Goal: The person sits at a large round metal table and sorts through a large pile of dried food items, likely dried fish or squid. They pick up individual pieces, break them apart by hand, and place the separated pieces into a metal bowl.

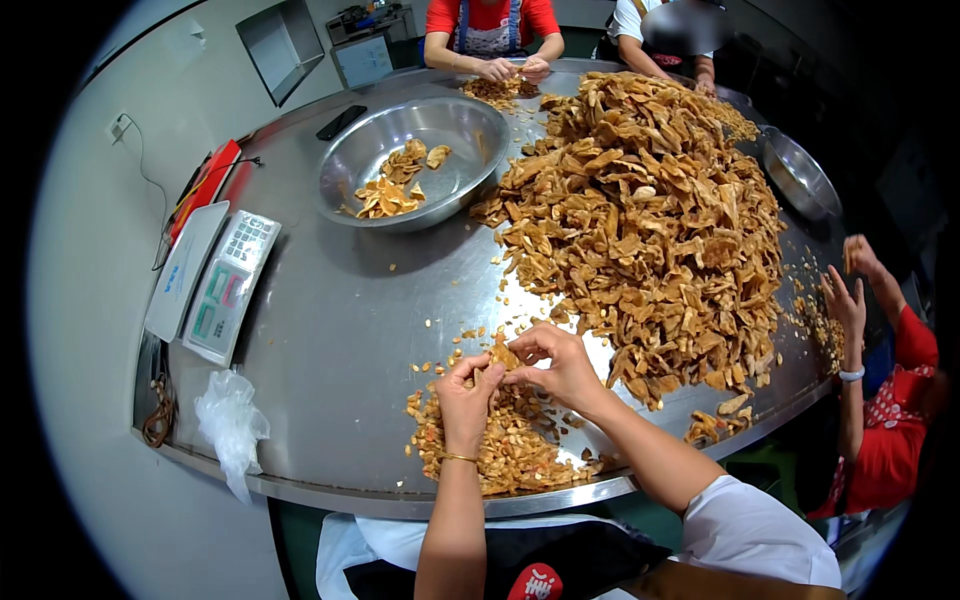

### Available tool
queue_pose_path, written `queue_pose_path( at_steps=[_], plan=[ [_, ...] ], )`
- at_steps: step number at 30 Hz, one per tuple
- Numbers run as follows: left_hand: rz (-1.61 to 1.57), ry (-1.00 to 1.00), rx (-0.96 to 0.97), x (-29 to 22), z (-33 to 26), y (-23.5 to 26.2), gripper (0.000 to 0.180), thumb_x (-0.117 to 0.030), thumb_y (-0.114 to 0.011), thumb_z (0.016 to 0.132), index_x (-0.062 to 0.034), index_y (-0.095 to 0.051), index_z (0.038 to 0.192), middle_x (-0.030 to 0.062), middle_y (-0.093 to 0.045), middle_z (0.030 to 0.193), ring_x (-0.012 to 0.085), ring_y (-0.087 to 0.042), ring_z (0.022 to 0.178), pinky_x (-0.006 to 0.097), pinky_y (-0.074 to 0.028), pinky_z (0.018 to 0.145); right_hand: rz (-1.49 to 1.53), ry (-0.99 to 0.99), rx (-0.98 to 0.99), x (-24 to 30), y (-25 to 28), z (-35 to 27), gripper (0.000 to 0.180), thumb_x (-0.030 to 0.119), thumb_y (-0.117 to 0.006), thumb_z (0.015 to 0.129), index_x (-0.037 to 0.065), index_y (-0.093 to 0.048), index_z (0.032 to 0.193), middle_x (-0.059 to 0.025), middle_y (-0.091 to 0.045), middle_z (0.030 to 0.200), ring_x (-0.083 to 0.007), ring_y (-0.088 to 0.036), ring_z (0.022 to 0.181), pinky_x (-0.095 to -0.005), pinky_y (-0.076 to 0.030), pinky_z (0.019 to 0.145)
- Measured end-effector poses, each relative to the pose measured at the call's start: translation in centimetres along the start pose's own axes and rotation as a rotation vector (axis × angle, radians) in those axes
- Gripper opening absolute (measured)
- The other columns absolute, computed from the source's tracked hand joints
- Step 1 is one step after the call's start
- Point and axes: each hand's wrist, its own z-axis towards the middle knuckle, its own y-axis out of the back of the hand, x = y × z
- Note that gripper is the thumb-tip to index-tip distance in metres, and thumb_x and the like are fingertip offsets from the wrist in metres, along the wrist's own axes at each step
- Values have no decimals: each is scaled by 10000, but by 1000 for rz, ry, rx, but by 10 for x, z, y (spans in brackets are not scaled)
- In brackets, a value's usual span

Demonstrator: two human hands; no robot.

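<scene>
Steel covers the round table [330,330], heaped on the far right with a big pile of brown dried pieces [650,220]. Your left hand [466,392] and right hand [556,364] meet above a small heap of seeds [500,445] at the near edge, fingers of both pinching one brown piece [503,354] between them. A steel bowl [415,160] sits farther back.

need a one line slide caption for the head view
Both hands, left hand and right hand, pinch a dried slice over a seed pile on a steel table.
</scene>
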Motion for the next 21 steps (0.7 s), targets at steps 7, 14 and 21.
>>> queue_pose_path(
  at_steps=[7,14,21],
  plan=[
    [115,-195,-25,-3,0,-4,183,-148,-631,720,20,-580,773,-4,-516,638,40,-437,529,177,-342,475,-163,142,-17,-2,-1,0,186,67,-638,657,-31,-528,771,-135,-523,700,-247,-537,575,-297,-431,505],
    [35,-103,6,9,2,2,172,-161,-577,767,9,-551,770,2,-503,615,55,-447,491,188,-354,453,-242,276,-100,-8,-8,3,94,26,-557,708,-16,-498,768,-150,-515,674,-299,-517,564,-333,-408,472],
    [-140,38,-79,-2,-1,-2,190,-176,-565,779,-8,-541,695,-18,-494,588,31,-410,487,167,-323,439,-187,229,-46,3,-9,2,201,92,-607,694,-8,-519,846,-147,-530,724,-281,-533,596,-327,-427,514]
  ],
)
